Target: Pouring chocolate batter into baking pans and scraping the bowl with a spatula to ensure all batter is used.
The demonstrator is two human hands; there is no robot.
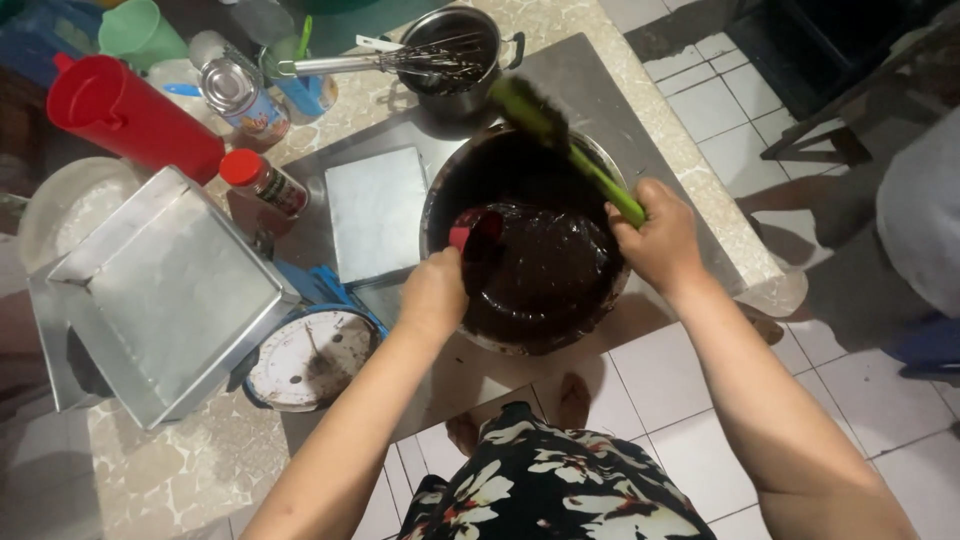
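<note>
left hand (432, 295) closed around a red scoop (474, 232) dipped in thick, sticky dark batter (540, 270) filling the heavy-looking metal bowl (440, 190) on the counter, right hand (660, 240) fisted on a stiff green spatula (570, 150), best gripped low on its handle.

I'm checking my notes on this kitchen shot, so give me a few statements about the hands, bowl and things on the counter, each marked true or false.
1. The right hand grips a green-handled spatula. True.
2. The left hand holds a small red scoop over the dark batter. True.
3. The round metal mixing bowl holds white flour. False: it holds dark brown batter.
4. The wire whisk lies across the small metal pot behind the bowl. True.
5. The red plastic jug stands right of the bowl. False: it is at the far left.
6. The square metal baking pan sits on the floor. False: it sits atop the dial kitchen scale.
</note>
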